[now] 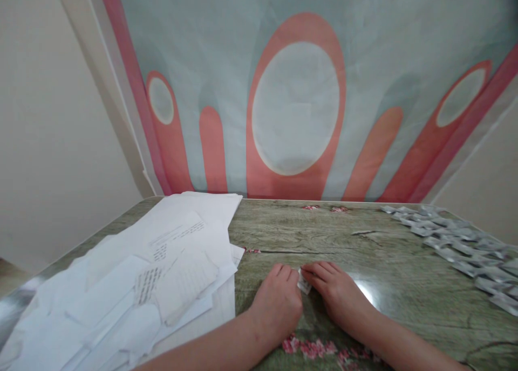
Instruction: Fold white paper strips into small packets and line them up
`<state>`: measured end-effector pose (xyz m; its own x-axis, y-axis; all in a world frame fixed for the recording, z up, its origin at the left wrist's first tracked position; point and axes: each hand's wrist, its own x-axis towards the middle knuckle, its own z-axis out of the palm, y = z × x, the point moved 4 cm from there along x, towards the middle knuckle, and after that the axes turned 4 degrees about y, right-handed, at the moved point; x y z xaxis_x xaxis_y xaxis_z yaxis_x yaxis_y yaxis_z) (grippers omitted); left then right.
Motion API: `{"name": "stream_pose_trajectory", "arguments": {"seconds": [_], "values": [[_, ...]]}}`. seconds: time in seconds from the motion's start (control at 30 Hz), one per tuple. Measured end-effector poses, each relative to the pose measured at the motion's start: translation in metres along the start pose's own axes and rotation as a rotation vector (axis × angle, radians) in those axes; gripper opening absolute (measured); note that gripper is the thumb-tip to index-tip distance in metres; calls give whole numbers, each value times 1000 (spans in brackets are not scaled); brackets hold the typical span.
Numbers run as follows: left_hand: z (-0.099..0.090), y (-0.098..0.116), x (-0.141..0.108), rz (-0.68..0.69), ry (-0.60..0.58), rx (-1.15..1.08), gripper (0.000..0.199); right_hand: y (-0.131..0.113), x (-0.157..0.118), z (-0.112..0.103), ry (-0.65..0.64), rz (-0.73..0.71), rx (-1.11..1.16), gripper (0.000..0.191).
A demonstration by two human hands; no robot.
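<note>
A small white piece of paper (304, 283) with faint print shows between my two hands, near the middle of the table. My left hand (279, 301) is closed, its fingers curled at the left edge of the paper. From the other side, my right hand (335, 290) pinches the paper's upper right corner between thumb and fingers. My hands partly hide the paper, so its full shape cannot be made out. Close to my left forearm lies a loose pile of white paper sheets (182, 263), some printed with text.
The wood-patterned table (291, 225) has pink flower prints and a shiny light spot beside my right hand. Rows of folded grey-white paper pieces (457, 241) lie along its right side. A wall covering (226, 53) with red and white shapes rises behind the far edge.
</note>
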<state>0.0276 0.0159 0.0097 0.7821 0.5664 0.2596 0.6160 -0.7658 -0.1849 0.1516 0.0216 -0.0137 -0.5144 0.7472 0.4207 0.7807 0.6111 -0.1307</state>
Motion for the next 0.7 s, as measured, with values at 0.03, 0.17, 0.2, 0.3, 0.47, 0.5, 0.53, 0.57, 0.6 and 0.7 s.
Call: {"name": "stream_pose_trajectory", "arguments": {"seconds": [0.03,0.17,0.2,0.3,0.47,0.5,0.53,0.57,0.6,0.7], "values": [[0,0,0,-2,0,-1,12,0,0,0,4,-3,-2,33],[0,0,0,3,-14,-5,12,-2,2,-2,-21,-1,-30,35],[0,0,0,5,-22,-6,12,-3,3,-3,-31,7,-37,35],[-1,1,1,0,-40,-5,14,-6,6,-5,-56,25,-43,33],[-3,1,1,-19,-22,-3,13,-10,10,-9,-105,72,-36,33],[-3,1,1,-23,-17,-5,13,-10,10,-10,-111,83,-31,34],[-2,0,1,-28,-15,-8,13,-9,10,-10,-116,90,-20,35],[-2,0,1,-31,-14,-11,13,-9,11,-11,-120,94,-3,38],[-1,0,0,-34,-12,-14,13,-7,11,-12,-124,96,21,41],[0,-1,0,-34,-3,-20,12,0,9,-11,-114,96,122,50]]}}
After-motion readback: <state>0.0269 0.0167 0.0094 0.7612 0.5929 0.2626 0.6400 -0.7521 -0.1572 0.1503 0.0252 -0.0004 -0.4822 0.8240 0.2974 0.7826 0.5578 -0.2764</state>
